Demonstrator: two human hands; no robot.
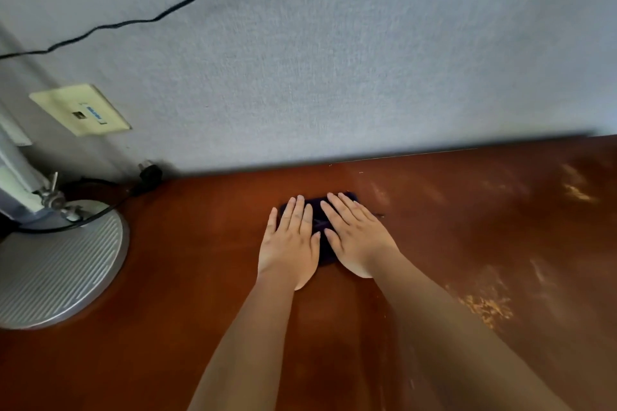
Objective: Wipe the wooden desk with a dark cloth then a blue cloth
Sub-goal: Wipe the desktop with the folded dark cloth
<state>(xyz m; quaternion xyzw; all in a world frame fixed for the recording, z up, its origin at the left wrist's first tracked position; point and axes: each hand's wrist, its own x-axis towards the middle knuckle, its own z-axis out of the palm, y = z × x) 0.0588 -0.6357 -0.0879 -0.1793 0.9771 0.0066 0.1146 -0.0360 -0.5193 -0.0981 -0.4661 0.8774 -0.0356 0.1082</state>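
Dark folded cloth [322, 227] on reddish-brown wooden bench [207, 277].
Left hand [289, 245] and right hand [357, 233] press it flat, each grip released.

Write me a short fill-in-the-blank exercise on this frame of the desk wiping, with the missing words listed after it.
1. Both hands, the left hand and the right hand, press flat on the ____ cloth.
2. The round grey fan base stands on the desk to the ____ of the hands.
3. A black cable runs across the ____ behind the desk.

Missing words: dark; left; wall
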